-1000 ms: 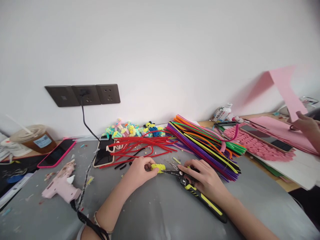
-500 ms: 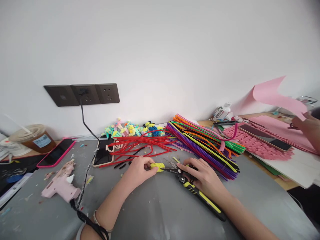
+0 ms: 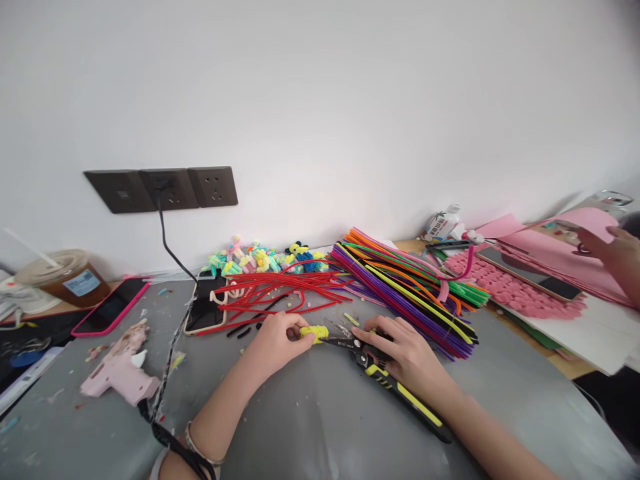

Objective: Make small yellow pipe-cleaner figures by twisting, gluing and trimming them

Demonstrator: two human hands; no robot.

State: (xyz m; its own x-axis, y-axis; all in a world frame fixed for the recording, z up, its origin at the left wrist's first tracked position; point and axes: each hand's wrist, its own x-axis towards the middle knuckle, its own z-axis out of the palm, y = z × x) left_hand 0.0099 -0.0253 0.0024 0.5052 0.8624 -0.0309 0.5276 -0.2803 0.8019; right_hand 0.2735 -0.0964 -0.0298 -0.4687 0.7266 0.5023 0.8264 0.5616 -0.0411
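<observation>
My left hand [image 3: 274, 343] pinches a small coil of yellow pipe cleaner [image 3: 315, 333] on the grey table cover [image 3: 320, 427]. My right hand [image 3: 407, 353] is closed round the black-and-yellow pliers [image 3: 395, 388], whose jaws point left and touch the yellow coil. Loose red pipe cleaners [image 3: 273, 293] lie just beyond my hands. A thick bundle of mixed-colour pipe cleaners [image 3: 410, 287] lies to the right of them.
A pink glue gun [image 3: 120, 373] lies at the left, its cord running to the wall sockets [image 3: 160, 190]. Two phones [image 3: 111, 308] [image 3: 206, 310], an iced drink [image 3: 67, 277] and small finished figures [image 3: 263, 259] sit behind. At far right another person's hand [image 3: 613, 257] holds pink paper [image 3: 575, 230].
My hands have barely shifted on the coil and pliers. The other person's pink sheet, held up high before, has come down flat near the table.
</observation>
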